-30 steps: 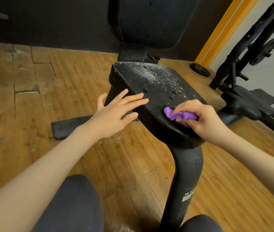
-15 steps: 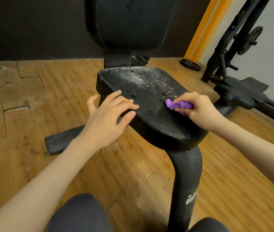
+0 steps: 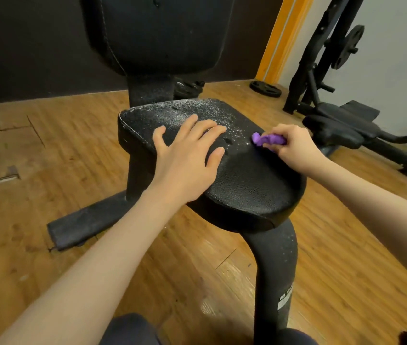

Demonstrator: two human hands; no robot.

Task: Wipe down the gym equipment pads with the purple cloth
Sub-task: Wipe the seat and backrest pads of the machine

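Observation:
A black textured seat pad (image 3: pixel 247 190) fills the middle of the view, its far half speckled with white dust and its near half dark. My right hand (image 3: pixel 294 148) grips a bunched purple cloth (image 3: pixel 266 139) and presses it on the pad's right side, at the edge of the dusty area. My left hand (image 3: pixel 187 160) lies flat on the pad's left part with fingers spread. A black back pad (image 3: pixel 160 33) stands upright behind the seat.
The seat's curved black post (image 3: pixel 274 270) runs down toward my knees. A black floor foot (image 3: pixel 85 225) lies at the left on the wooden floor. At the right stand another bench (image 3: pixel 346 125), a rack with a weight plate (image 3: pixel 349 46), and a loose plate (image 3: pixel 266 88).
My right hand has moved the purple cloth farther up the pad toward the dusty area. My left hand has slid from the pad's left edge onto its top.

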